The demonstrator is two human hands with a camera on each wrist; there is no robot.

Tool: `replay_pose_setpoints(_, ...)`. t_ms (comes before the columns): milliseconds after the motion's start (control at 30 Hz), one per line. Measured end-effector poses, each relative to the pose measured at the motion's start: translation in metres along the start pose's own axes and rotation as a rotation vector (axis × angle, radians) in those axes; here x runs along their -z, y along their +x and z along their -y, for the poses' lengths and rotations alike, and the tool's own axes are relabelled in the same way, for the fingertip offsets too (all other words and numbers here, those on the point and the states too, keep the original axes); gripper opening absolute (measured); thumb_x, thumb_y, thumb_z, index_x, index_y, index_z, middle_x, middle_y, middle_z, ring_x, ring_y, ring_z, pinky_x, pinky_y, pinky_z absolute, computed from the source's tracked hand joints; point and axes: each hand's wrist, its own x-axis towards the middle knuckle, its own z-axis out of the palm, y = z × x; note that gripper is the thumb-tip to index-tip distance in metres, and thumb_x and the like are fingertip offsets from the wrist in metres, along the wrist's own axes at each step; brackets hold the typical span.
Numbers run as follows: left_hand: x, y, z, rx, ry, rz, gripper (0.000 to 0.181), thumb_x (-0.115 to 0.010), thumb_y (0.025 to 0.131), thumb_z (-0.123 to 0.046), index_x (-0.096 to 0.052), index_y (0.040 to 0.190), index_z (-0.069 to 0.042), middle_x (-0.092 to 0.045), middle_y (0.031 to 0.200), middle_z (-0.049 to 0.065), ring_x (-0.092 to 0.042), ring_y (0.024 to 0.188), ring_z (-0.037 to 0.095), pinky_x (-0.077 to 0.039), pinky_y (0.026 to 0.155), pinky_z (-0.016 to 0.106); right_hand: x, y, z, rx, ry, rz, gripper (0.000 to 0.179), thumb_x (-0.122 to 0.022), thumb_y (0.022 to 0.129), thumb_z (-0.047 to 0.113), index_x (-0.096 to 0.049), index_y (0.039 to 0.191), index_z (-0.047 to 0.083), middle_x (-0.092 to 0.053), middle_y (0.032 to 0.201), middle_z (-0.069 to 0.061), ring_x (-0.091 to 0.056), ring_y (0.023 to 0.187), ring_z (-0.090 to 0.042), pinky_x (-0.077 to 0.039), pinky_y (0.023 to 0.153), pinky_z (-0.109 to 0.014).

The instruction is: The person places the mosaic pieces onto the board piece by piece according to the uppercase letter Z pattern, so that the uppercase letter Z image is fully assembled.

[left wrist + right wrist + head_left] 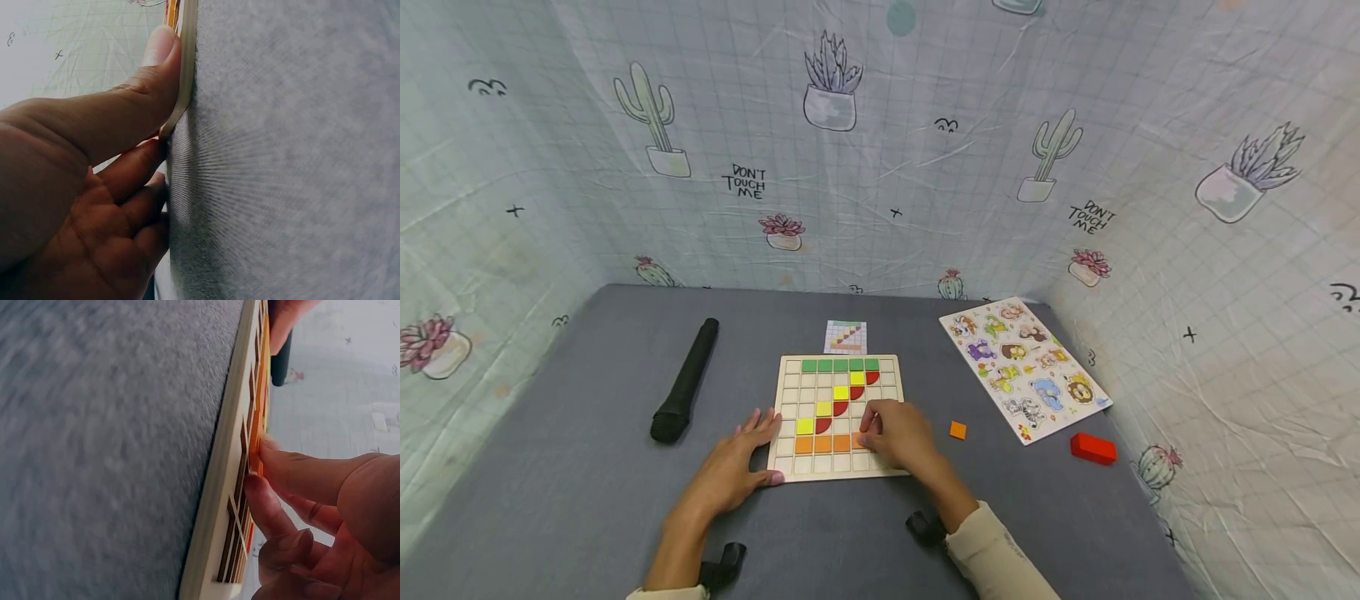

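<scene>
A wooden grid board lies in front of me, bearing green squares, a diagonal of yellow squares and red quarter-round pieces, and a row of orange squares. My left hand rests at the board's left side, fingers spread along the edge; in the left wrist view its thumb presses the rim near a corner. Between thumb and index finger, my right hand pinches an orange square tile at the right end of the orange row. Another orange tile lies right of the board.
Behind the board is a small pattern card showing a similar design. A black microphone lies to the left. At the right are an animal puzzle board and a red block. Printed cloth walls surround the grey table.
</scene>
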Motion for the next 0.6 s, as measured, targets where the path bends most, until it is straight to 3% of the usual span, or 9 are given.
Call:
replay_pose_setpoints(333,0.001,-0.001,-0.001,-0.019,-0.002,-0.006,0.096,-0.092,0.08,-0.02,-0.044,0.16,-0.001,-0.038,0.168,0.022,-0.028,0.16,0.047,-0.027,0.127,0.069,0.003,-0.003,-0.003,0.004,0.052,0.022,0.016,-0.09,0.087,0.022,-0.074,0.087,0.021,-0.06,0.071,0.007,-0.054,0.066,-0.01,-0.04,0.059,-0.025)
replay_pose_setpoints(600,0.002,-0.001,-0.003,-0.024,-0.004,-0.013,0.094,-0.092,0.08,-0.018,-0.044,0.16,0.0,-0.039,0.167,0.022,-0.028,0.16,0.047,-0.028,0.127,0.068,0.023,-0.013,-0.024,-0.033,0.073,-0.07,0.018,-0.09,0.087,0.019,-0.077,0.099,0.019,-0.064,0.081,0.006,-0.055,0.071,-0.012,-0.045,0.062,-0.028)
